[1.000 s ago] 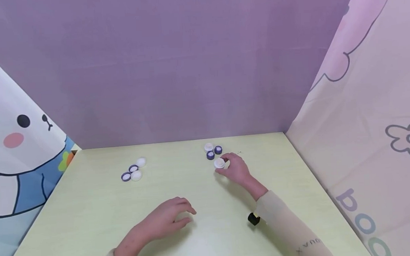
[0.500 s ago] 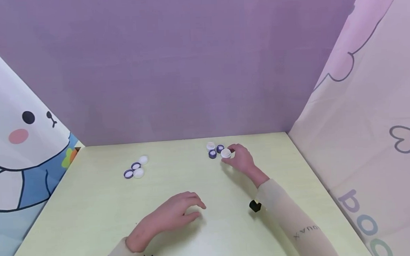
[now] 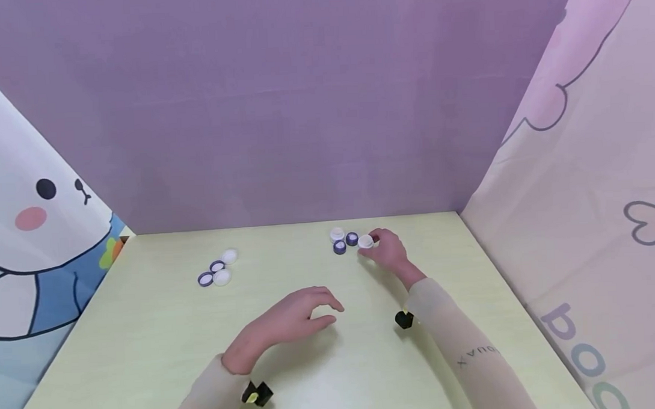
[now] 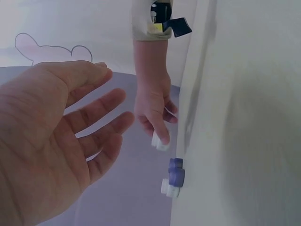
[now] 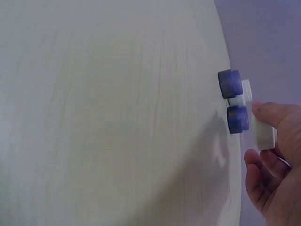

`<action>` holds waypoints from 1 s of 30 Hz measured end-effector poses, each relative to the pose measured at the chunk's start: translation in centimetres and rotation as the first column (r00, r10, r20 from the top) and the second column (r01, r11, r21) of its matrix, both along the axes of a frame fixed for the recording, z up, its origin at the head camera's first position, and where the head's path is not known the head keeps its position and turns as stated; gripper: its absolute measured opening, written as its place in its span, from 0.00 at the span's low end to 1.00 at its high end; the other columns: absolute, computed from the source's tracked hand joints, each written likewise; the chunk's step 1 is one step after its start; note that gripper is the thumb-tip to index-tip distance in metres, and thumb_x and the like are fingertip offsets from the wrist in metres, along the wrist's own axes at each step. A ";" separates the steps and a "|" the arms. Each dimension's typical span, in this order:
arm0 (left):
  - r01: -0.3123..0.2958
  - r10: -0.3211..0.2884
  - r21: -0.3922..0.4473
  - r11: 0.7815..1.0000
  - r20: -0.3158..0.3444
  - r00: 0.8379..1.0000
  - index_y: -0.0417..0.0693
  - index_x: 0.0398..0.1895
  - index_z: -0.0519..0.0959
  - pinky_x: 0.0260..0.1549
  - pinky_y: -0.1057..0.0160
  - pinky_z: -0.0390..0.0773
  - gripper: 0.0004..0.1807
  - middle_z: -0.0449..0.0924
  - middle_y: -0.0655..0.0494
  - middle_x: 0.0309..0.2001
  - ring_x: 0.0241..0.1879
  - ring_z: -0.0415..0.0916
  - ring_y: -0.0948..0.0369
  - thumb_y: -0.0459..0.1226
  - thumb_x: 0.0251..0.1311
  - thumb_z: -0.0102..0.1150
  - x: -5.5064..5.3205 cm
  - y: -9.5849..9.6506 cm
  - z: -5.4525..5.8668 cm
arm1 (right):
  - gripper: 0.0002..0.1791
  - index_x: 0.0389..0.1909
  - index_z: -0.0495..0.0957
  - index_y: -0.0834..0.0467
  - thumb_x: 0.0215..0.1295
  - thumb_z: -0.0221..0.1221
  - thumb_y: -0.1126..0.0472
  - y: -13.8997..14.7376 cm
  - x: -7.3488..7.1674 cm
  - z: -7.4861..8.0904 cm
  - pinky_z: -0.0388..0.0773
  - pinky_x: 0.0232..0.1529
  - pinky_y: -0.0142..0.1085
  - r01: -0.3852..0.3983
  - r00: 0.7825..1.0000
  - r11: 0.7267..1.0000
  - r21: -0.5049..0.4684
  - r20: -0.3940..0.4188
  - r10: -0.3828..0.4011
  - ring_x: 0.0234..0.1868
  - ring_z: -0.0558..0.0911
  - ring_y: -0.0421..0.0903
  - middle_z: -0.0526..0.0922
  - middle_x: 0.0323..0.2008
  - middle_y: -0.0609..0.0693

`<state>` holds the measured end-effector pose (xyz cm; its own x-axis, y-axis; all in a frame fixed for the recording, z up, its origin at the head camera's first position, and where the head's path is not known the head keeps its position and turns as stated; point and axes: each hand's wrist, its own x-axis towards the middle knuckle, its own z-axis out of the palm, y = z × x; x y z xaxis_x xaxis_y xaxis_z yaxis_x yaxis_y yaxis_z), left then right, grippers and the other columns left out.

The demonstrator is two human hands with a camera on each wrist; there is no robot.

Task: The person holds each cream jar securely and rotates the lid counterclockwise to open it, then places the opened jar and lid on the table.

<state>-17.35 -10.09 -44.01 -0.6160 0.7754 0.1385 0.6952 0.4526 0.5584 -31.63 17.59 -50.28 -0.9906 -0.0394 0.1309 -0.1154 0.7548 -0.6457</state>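
**White cap pinched at the far group**

The pale green counter (image 3: 148,343) carries two clusters of bottle caps: one toward its far left (image 3: 216,271), one near the middle of its far edge (image 3: 344,240). My left hand (image 3: 291,323) hovers above the counter's middle, fingers loosely spread and holding nothing, well apart from both clusters. My right hand (image 3: 389,253) is out by the far edge, thumb and fingers pinching a white cap (image 3: 365,241) just beside the two purple caps (image 5: 233,101) of that cluster; whether it touches them I cannot tell.

My grip is only at the fingertips, so I judge the cap could slip out and roll. Set down too close, it could also knock the purple caps out of place, since they sit near the far edge.
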 end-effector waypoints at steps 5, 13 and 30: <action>0.026 -0.026 0.004 1.000 0.003 1.000 0.57 0.53 0.81 0.54 0.64 0.71 0.12 0.78 0.67 0.48 0.51 0.74 0.68 0.42 0.68 0.57 -0.6 1.1 0.4 | 0.26 0.48 0.79 0.60 0.52 0.72 0.50 0.1 -0.2 -0.2 0.74 0.46 0.45 0.013 1.000 1.000 -0.004 0.028 -0.013 0.44 0.78 0.52 0.81 0.44 0.55; 0.059 -0.059 0.013 0.998 0.006 0.998 0.55 0.54 0.80 0.55 0.66 0.70 0.13 0.78 0.69 0.49 0.52 0.74 0.67 0.43 0.69 0.57 -1.2 2.6 0.4 | 0.27 0.51 0.77 0.60 0.55 0.70 0.50 0.2 -0.7 -0.7 0.73 0.50 0.47 0.035 0.997 0.999 0.016 0.067 -0.036 0.46 0.78 0.53 0.80 0.47 0.55; 0.053 -0.055 0.024 0.998 0.099 0.994 0.54 0.54 0.80 0.52 0.66 0.72 0.13 0.79 0.64 0.50 0.51 0.73 0.68 0.41 0.69 0.57 -1.4 2.8 1.2 | 0.27 0.50 0.76 0.59 0.55 0.70 0.48 1.3 -2.4 -0.7 0.73 0.46 0.46 0.047 0.993 0.997 0.067 0.103 -0.054 0.44 0.77 0.53 0.80 0.44 0.55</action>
